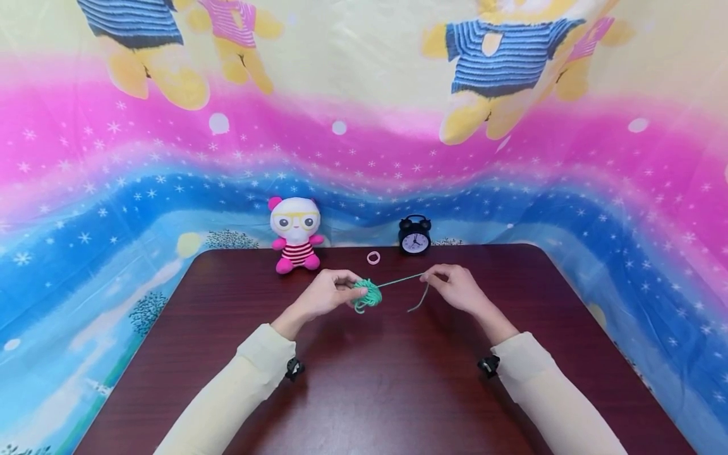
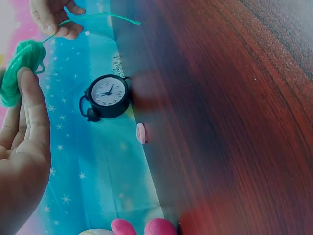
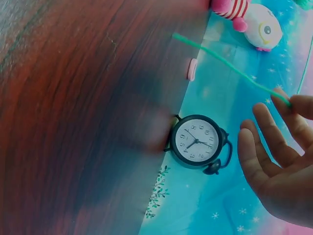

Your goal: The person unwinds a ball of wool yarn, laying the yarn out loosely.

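A small bundle of green yarn (image 1: pixel 368 294) is held between the thumb and fingers of my left hand (image 1: pixel 330 292), above the middle of the table. From it a strand (image 1: pixel 400 280) runs taut to my right hand (image 1: pixel 453 285), whose thumb and index finger pinch it. Past that pinch the loose yarn end (image 3: pixel 230 66) dangles free. In the right wrist view the other fingers of the right hand (image 3: pixel 283 161) are spread and slightly bent. The left wrist view shows the left thumb (image 2: pixel 34 93) pressed along the bundle's side.
At the back of the dark wooden table (image 1: pixel 387 392) sits a pink and white plush panda (image 1: pixel 296 234). A pale pink ring (image 1: pixel 373 258) lies near the back edge, left of a black alarm clock (image 1: pixel 414 235). A patterned curtain (image 1: pixel 364 158) hangs behind the table.
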The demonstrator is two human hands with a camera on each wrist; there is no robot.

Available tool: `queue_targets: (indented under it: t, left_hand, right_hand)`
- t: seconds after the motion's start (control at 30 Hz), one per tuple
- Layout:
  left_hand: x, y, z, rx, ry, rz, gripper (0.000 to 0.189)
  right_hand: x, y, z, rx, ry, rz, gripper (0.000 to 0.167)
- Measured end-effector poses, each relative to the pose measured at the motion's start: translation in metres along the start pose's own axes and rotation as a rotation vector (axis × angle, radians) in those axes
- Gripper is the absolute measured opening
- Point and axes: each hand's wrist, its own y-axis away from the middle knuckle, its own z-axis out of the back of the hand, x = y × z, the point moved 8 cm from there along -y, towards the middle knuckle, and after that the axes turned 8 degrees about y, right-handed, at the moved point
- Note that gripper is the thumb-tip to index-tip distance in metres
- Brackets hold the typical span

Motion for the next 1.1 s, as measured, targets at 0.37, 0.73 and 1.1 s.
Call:
queue_targets:
  t: [0.37, 0.73, 1.1]
  left_hand:
    - [-0.001, 0.002, -0.007, 0.101, -0.072, 0.014, 0.025]
    - [-0.003, -0.001, -0.009, 0.097, -0.065, -0.009, 0.026]
    - [-0.007, -0.002, -0.015, 0.102, -0.109, -0.020, 0.024]
  right_hand:
    - [-0.012, 0.002, 0.005, -0.031, -0.020, -0.086, 0.024]
    - [-0.006, 0.007, -0.008, 0.085, -0.005, -0.082, 0.021]
    - [0.039, 0.007, -0.021, 0.155, -0.079, 0.059, 0.021]
